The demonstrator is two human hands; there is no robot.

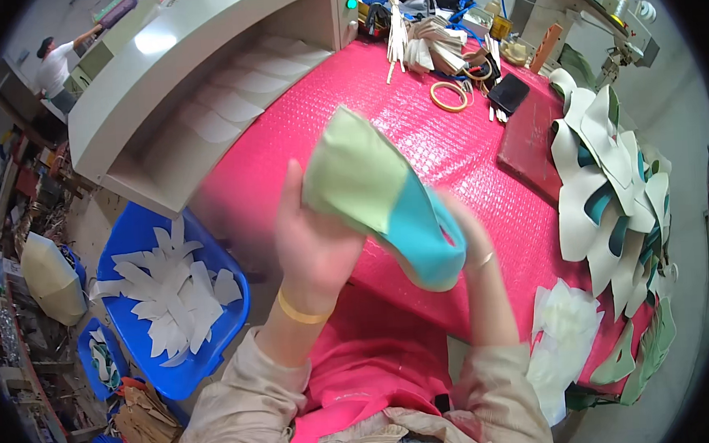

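Observation:
A shoe upper [361, 176], light green at one end and teal at the other, is held up above the pink-covered table in front of me. My left hand [319, 238] is closed on its pale green part, with the thumb pointing up along the edge. At the teal end, my right hand [470, 229] grips from the right side, its fingers mostly hidden behind the piece and slightly blurred. An opening shows in the teal part near my right hand. The upper is tilted, its green end farther from me.
Left of the table [299, 115], a blue tub [243, 289] holds white cut pieces. A grey machine [90, 144] with white pieces inside stands at the back left. At the right are stacked white-and-teal uppers [586, 232], translucent sheets [562, 326] and a dark red board [533, 154]. Tape rolls [447, 96] lie behind.

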